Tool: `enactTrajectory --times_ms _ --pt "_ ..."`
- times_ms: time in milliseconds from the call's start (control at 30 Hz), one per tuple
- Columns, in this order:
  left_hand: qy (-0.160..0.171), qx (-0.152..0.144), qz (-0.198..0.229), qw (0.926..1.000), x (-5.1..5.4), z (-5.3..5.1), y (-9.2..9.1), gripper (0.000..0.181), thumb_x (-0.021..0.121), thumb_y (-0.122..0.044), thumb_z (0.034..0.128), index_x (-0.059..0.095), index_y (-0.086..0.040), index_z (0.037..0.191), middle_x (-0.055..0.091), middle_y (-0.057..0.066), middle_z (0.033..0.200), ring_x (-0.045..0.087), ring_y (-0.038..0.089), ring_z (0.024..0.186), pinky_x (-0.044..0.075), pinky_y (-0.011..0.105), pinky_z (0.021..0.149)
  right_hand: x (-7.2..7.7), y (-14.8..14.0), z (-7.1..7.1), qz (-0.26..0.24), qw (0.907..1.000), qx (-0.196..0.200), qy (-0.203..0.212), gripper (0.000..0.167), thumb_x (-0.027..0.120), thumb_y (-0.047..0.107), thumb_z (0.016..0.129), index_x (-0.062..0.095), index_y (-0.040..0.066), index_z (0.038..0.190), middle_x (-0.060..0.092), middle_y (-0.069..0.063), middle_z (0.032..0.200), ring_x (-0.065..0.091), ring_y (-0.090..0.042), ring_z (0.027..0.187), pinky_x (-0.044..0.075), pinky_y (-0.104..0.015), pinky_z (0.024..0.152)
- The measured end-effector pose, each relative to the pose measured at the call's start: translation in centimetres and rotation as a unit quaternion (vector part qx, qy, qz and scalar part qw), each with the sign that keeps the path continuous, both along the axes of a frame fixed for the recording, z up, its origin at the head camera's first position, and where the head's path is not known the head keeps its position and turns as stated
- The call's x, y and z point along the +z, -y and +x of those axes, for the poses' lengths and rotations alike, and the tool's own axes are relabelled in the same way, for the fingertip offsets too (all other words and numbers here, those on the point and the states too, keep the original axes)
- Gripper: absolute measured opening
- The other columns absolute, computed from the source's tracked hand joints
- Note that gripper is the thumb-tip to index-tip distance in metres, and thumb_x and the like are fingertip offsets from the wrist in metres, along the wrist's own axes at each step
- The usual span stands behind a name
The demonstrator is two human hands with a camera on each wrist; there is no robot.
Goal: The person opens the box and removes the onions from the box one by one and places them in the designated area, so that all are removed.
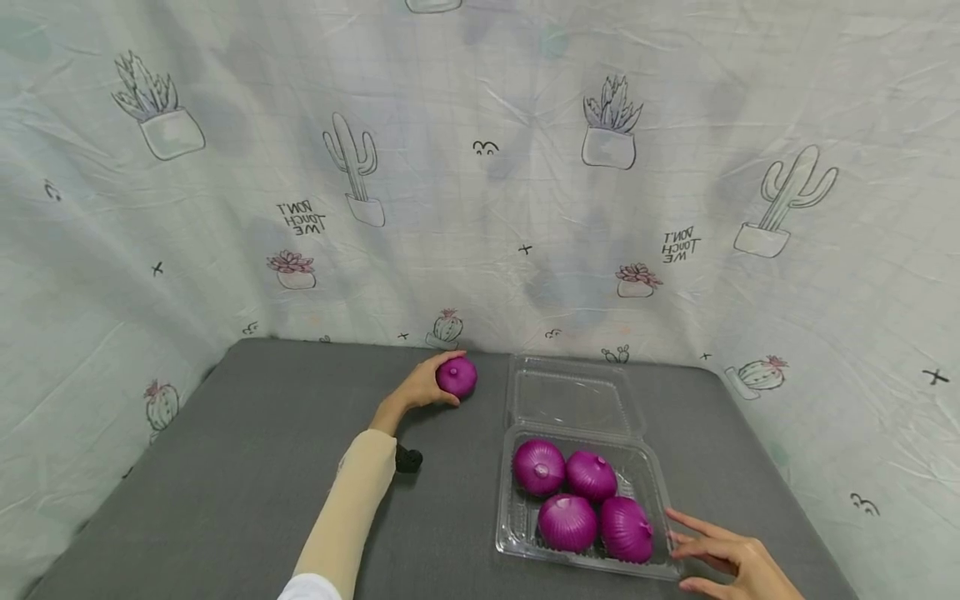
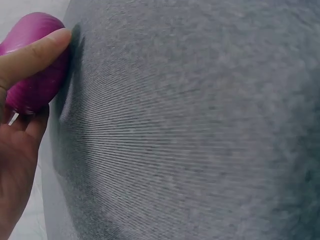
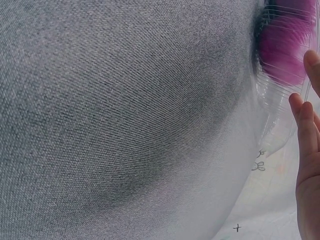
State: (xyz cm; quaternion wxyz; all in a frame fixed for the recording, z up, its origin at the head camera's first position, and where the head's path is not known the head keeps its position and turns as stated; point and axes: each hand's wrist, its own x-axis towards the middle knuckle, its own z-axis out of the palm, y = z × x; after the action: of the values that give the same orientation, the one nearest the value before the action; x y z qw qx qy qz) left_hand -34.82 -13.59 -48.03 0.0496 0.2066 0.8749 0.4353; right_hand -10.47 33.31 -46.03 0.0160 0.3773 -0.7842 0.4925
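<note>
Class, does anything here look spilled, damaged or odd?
The red onions look undamaged, nothing spilled. One oddity: the lettering on the cactus-print curtain appears flipped, while most printed pots stand upright.

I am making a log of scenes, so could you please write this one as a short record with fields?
left hand: grips one purple onion
container: clear plastic, lid open
contents: four onions
right hand: at the container's right edge
table: gray
backdrop: pale cloth printed with potted plants
</note>
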Motion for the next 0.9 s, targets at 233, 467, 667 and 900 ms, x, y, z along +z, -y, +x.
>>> enactTrajectory --times_ms 233,467,667,900 --pt "-0.010 -0.001 -0.029 0.9995 0.0 -0.1 -0.4 0.093 0.089 -0.009 0.0657 0.041 -0.013 0.146 0.045 0.017 0.141 0.047 0.034 0.125 0.041 0.053 0.098 0.0 0.0 0.1 0.001 1.0000 0.001 0.006 0.037 0.072 -0.015 0.074 0.068 -0.002 0.108 0.047 0.006 0.143 0.059 -0.006 0.110 0.053 -0.020 0.076" --pt "0.017 -0.007 0.002 0.9998 0.2 0.1 0.1 0.094 0.088 -0.006 0.0659 0.039 -0.011 0.147 0.043 0.018 0.143 0.045 0.035 0.126 0.040 0.052 0.100 -0.2 0.0 0.1 -0.005 1.0000 0.004 0.005 0.038 0.072 -0.016 0.073 0.068 -0.002 0.108 0.048 0.005 0.143 0.060 -0.006 0.110 0.054 -0.021 0.075" --pt "0.037 -0.007 0.032 0.9988 0.5 0.3 0.6 0.093 0.086 -0.005 0.0682 0.036 -0.007 0.147 0.040 0.019 0.146 0.043 0.035 0.128 0.038 0.052 0.102 -0.1 0.1 0.1 -0.008 0.9999 0.006 0.007 0.038 0.072 -0.016 0.073 0.068 -0.003 0.108 0.048 0.005 0.142 0.060 -0.007 0.110 0.054 -0.022 0.076" --pt "0.040 -0.047 0.090 0.9941 0.4 0.3 2.0 0.090 0.081 0.003 0.0717 0.032 0.000 0.147 0.035 0.022 0.148 0.034 0.037 0.136 0.030 0.049 0.109 0.0 0.1 0.1 -0.008 1.0000 0.002 -0.002 0.039 0.073 -0.016 0.072 0.068 -0.002 0.108 0.048 0.005 0.142 0.060 -0.006 0.110 0.054 -0.022 0.075"
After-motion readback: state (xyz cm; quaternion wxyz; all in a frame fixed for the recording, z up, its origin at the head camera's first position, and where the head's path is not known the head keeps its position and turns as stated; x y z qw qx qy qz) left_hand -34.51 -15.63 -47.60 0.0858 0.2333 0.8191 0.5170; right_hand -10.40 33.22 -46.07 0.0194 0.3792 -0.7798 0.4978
